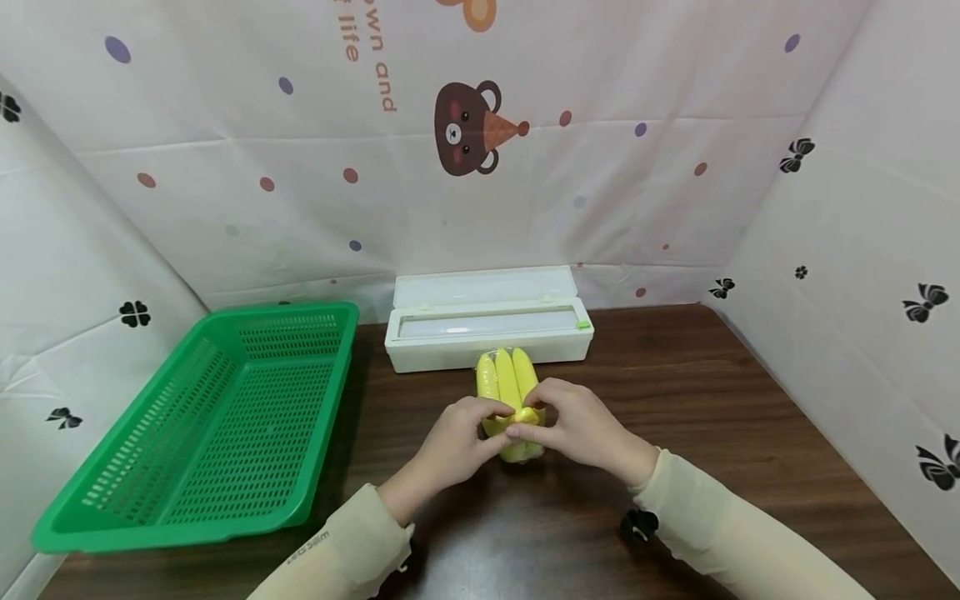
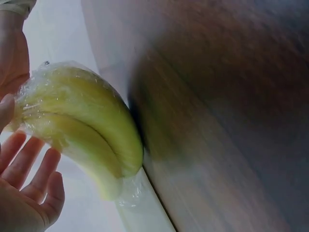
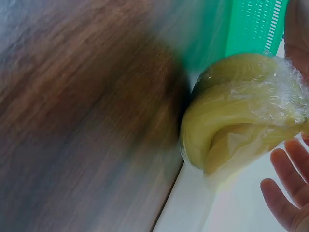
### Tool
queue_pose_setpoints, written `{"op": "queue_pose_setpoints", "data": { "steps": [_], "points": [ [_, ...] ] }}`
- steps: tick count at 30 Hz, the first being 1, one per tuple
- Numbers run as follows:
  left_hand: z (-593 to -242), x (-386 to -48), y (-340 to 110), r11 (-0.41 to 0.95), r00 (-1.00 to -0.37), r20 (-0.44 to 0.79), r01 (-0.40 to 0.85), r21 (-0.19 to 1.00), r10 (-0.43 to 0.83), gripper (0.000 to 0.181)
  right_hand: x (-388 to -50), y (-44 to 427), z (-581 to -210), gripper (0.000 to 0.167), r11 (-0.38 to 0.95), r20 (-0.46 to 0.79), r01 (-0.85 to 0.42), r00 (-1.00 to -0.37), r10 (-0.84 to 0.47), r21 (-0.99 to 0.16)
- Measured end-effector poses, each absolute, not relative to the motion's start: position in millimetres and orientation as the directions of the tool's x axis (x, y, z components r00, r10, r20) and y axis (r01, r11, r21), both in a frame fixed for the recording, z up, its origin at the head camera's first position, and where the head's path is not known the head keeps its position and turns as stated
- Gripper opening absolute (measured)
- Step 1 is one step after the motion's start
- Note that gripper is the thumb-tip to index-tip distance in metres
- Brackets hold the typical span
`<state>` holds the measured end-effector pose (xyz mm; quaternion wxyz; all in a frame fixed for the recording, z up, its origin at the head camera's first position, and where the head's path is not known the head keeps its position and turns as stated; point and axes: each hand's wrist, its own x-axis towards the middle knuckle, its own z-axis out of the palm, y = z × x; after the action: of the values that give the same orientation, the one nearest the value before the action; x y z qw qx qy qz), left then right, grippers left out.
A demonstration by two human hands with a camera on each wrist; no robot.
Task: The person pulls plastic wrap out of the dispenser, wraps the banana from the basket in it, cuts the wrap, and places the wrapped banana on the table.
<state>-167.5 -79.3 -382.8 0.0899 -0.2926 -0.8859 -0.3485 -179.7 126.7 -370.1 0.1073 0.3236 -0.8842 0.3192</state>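
A bunch of yellow bananas [image 1: 507, 382] stands on the table in clear cling film, stem end up toward my hands. My left hand [image 1: 467, 435] pinches the film at the stem from the left, thumb and forefinger bent. Opposite it, my right hand [image 1: 583, 423] pinches the same spot, so the fingertips nearly meet. In the left wrist view crinkled film clings to the bananas [image 2: 91, 104], with a loose flap at their lower tips. Seen from the right wrist, the bananas [image 3: 227, 106] are wrapped likewise, and the other fingers of the right hand [image 3: 289, 183] are spread.
Right behind the bananas lies a white cling film dispenser [image 1: 487, 357] with its lid raised. A green plastic basket [image 1: 341, 367] occupies the left side of the dark wooden table [image 1: 675, 392]. A printed cloth [image 1: 337, 217] hangs behind.
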Motion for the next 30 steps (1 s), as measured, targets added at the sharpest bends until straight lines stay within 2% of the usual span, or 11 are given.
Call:
{"op": "queue_pose_setpoints", "data": {
  "steps": [9,12,18,21,25,30],
  "points": [
    [-380.5,-167.7,-84.0,0.487,-0.786,0.344,0.597,0.637,0.513,0.031,-173.3,131.0,-370.7,0.026,0.536,0.401,-0.676,-0.734,-0.548,-0.505],
    [-380.9,-168.5,-84.8,0.498,-0.771,0.347,0.618,0.608,0.533,0.029,-172.0,133.1,-370.2,0.025,0.532,0.395,-0.682,-0.728,-0.561,-0.501],
    [-382.5,-171.7,-85.5,0.556,-0.699,0.362,0.713,0.427,0.617,0.034,-173.9,138.8,-370.2,0.026,0.529,0.416,-0.709,-0.703,-0.577,-0.466],
    [-381.4,-173.4,-86.2,0.609,-0.684,0.365,0.729,0.312,0.632,0.037,-176.7,142.4,-370.1,0.028,0.528,0.434,-0.724,-0.689,-0.580,-0.444],
    [-380.6,-176.7,-88.2,0.681,-0.685,0.341,0.716,0.153,0.643,0.041,-180.9,148.1,-369.3,0.030,0.515,0.435,-0.729,-0.683,-0.586,-0.452],
    [-384.9,-180.0,-89.8,0.736,-0.715,0.263,0.676,0.024,0.648,0.043,-185.7,155.3,-368.1,0.031,0.503,0.423,-0.726,-0.684,-0.594,-0.469]
  ]
}}
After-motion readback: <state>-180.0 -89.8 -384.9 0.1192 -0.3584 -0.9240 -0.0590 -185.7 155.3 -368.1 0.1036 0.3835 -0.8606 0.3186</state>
